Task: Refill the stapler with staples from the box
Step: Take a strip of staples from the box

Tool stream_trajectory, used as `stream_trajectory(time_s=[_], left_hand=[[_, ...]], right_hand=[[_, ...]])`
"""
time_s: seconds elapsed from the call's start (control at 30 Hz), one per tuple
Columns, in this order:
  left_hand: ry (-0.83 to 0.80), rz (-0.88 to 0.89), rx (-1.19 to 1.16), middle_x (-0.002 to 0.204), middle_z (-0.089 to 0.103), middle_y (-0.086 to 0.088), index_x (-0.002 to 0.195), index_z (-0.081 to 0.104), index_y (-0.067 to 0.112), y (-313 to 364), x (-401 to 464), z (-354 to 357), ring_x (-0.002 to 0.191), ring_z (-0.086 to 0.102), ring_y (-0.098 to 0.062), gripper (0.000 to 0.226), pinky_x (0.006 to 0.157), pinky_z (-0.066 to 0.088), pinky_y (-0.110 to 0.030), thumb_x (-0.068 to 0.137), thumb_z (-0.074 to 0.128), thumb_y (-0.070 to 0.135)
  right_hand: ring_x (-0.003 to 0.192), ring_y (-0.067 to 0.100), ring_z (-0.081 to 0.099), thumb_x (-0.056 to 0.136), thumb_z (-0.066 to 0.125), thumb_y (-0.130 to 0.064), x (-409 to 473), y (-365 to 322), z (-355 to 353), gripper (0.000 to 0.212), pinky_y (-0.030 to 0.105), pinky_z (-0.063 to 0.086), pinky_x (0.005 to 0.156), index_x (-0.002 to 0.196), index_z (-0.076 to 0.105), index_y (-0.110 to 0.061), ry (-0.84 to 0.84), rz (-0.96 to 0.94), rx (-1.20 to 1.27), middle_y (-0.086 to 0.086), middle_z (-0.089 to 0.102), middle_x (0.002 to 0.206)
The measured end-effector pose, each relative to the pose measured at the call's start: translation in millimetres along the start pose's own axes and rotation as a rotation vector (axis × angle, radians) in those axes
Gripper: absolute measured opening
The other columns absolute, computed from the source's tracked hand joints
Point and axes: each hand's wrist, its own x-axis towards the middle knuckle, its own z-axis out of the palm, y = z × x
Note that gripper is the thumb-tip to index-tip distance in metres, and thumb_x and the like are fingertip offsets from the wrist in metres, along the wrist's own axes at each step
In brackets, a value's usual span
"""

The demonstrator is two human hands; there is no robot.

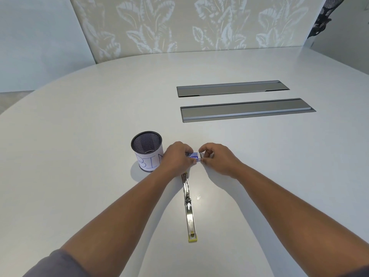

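Note:
A small blue and white staple box [194, 156] rests on the white table, held from both ends. My left hand [177, 154] grips its left end, and my right hand [215, 156] pinches its right end between thumb and fingers. A slim grey edge shows at the box's right end. The stapler [188, 206] lies flat and swung fully open, stretched toward me from just below my left hand. Its metal rails face up, and its yellow-green tip is nearest me.
A black mesh cup [147, 150] with a paper label reading "BIN" stands just left of my left hand. Two long grey cable hatches [247, 109] are set into the table farther back on the right. The table [79, 156] edge curves away on the left.

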Motion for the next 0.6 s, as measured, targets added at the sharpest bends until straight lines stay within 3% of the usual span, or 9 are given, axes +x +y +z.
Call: stream_trajectory(time_s=[0.2,0.4,0.6], left_hand=[[0.000,-0.003,-0.004,0.097,0.071,-0.005,0.096,0.078,0.017,-0.1,0.4,0.1,0.095,0.065,-0.026,0.020,0.083,0.055,-0.038,0.079,0.081,0.026],[0.008,0.010,-0.008,0.092,0.064,0.000,0.101,0.078,0.016,-0.9,-0.2,0.0,0.094,0.063,-0.023,0.024,0.083,0.053,-0.036,0.079,0.081,0.025],[-0.001,0.011,0.004,0.095,0.063,0.000,0.101,0.078,0.018,-1.4,0.2,-0.6,0.094,0.062,-0.022,0.024,0.083,0.053,-0.034,0.079,0.082,0.026]], right_hand=[[0.051,0.001,0.053,0.091,0.066,-0.008,-0.7,3.2,-0.4,0.021,0.027,0.048,0.062,0.098,0.073,-0.026,0.004,0.026,0.140,-0.007,0.066,0.074],[0.061,0.013,0.054,0.093,0.067,-0.014,3.0,1.1,4.7,0.011,0.033,0.049,0.061,0.088,0.071,-0.023,0.068,0.098,0.216,0.004,0.068,0.081],[0.058,0.012,0.052,0.087,0.064,-0.008,4.2,2.7,8.1,0.017,0.032,0.045,0.062,0.080,0.069,-0.023,0.121,0.146,0.233,-0.007,0.062,0.068]])
